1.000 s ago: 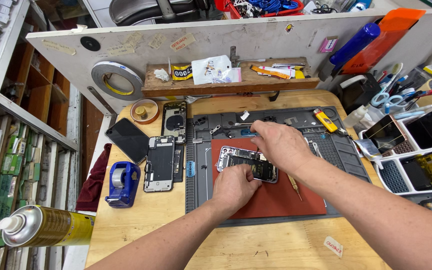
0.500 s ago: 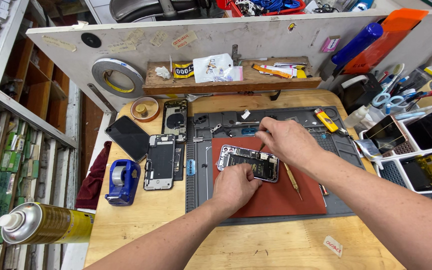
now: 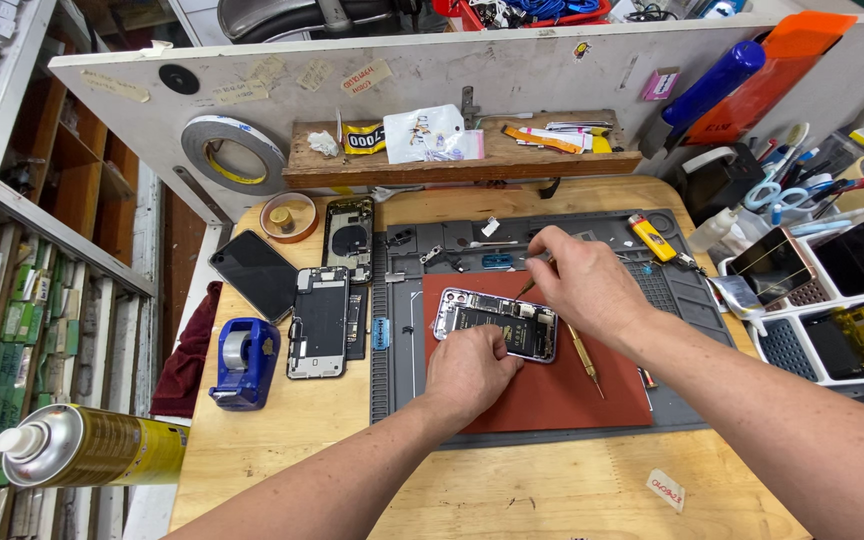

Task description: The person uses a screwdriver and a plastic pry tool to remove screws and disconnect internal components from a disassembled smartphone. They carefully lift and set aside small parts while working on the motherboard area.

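Pressing down on the near edge of the opened silver-framed phone with its dark battery and boards exposed (image 3: 497, 325), the left hand (image 3: 469, 368) has its fingers curled onto the frame, apparently to keep it from sliding. The right hand (image 3: 582, 285) hovers just beyond the phone's far edge, its thumb and forefinger pinched shut on a thin metal tool (image 3: 530, 284), probably tweezers, whose tip slants down toward the phone's upper corner; what the tip touches is too small to tell. The phone lies flat on a red rectangular work pad (image 3: 552, 390), which sits on a larger grey ridged repair mat (image 3: 672, 300) whose small trays hold loose parts. A slim brass-coloured screwdriver (image 3: 584, 358) rests on the red pad just right of the phone, within easy reach. Left of the mat on the wooden table (image 3: 282, 450) lie another opened phone body (image 3: 319, 322), a black screen panel (image 3: 256, 274) and a blue tape dispenser (image 3: 244, 362).
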